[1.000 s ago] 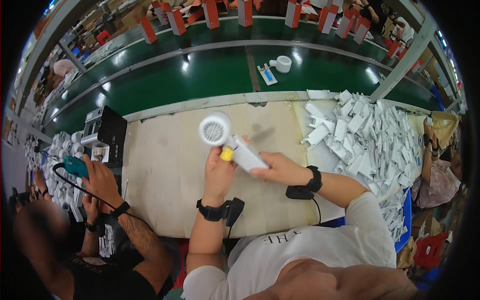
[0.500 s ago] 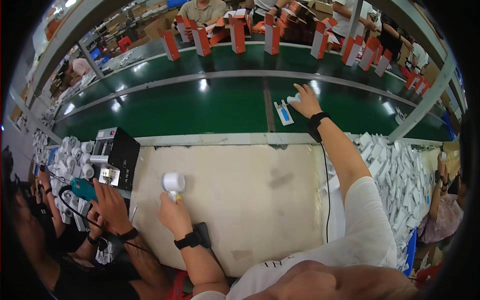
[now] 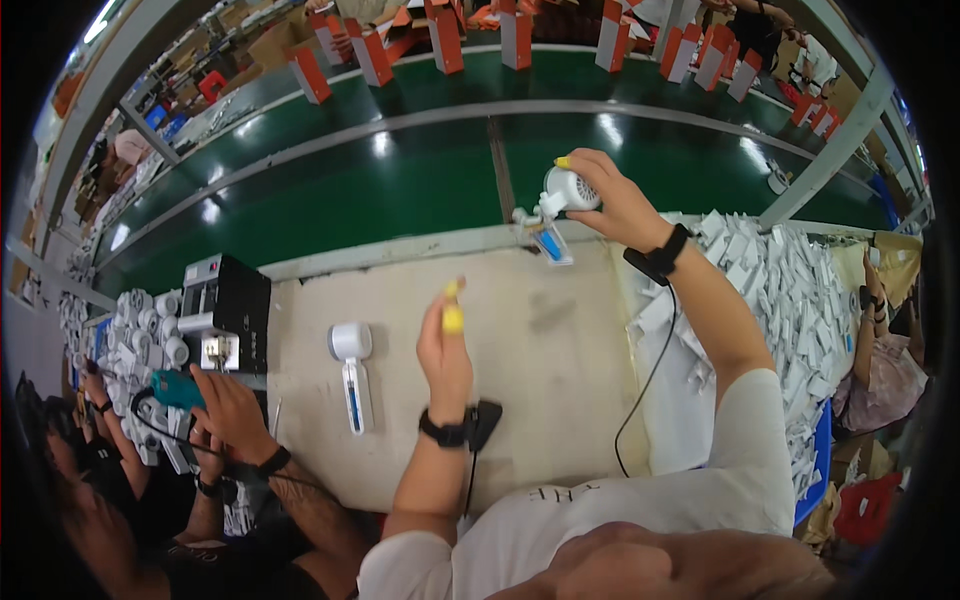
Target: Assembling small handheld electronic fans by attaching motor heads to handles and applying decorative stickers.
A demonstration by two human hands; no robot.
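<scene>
My right hand (image 3: 618, 205) is closed round the round, grilled head of a white handheld fan (image 3: 572, 190), held up over the near edge of the green belt. The fan's handle, open with a blue part inside, hangs below the head. My left hand (image 3: 445, 355) hovers over the middle of the beige work board, fingers stretched upward and apart, with nothing visible in it. Yellow covers show on fingertips of both hands. Left of that hand, a second white handheld fan (image 3: 350, 345) lies on the board, its opened handle showing a blue part.
A black and silver machine (image 3: 225, 310) stands at the board's left. Beside it a co-worker's hand (image 3: 230, 410) holds a teal power tool (image 3: 177, 389). White fan parts (image 3: 135, 335) pile up behind them; white handle pieces (image 3: 770, 320) heap at right. Orange-white boxes (image 3: 515, 38) line the far belt.
My left hand has let go of a fan, left lying on the board, and moved right. My right hand has lifted the other fan from the belt and drawn it nearer.
</scene>
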